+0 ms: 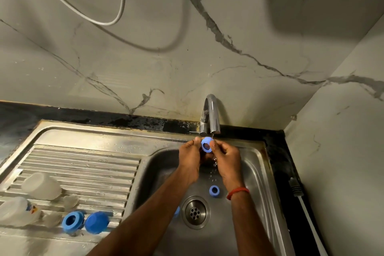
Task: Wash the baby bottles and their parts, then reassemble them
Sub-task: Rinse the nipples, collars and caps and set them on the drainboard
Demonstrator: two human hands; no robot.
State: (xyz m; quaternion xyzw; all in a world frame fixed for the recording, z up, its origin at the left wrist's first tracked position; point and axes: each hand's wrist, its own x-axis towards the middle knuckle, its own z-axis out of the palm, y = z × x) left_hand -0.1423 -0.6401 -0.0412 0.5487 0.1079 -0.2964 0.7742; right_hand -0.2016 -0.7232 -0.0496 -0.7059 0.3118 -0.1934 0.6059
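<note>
Under the running tap (pixel 210 114) both my hands hold a blue bottle ring (pixel 206 145). My left hand (pixel 190 157) pinches its left side and my right hand (pixel 225 157) pinches its right side. Water drips down from it into the steel sink (pixel 256 183). A second blue ring (pixel 214 191) lies in the basin near the drain (pixel 195 212). Another blue piece (pixel 177 211) shows partly from behind my left forearm. On the drainboard (pixel 83 168) lie a blue ring (pixel 72 221), a blue cap (pixel 96 222), two clear bottles (pixel 41 186) (pixel 16 211) and two clear teats (pixel 70 200).
A marble wall rises behind the sink, with a grey cable (pixel 116 6) looping across it. A black counter edge (pixel 291 151) borders the sink on the right, where a white plug and cord (pixel 299 195) lie.
</note>
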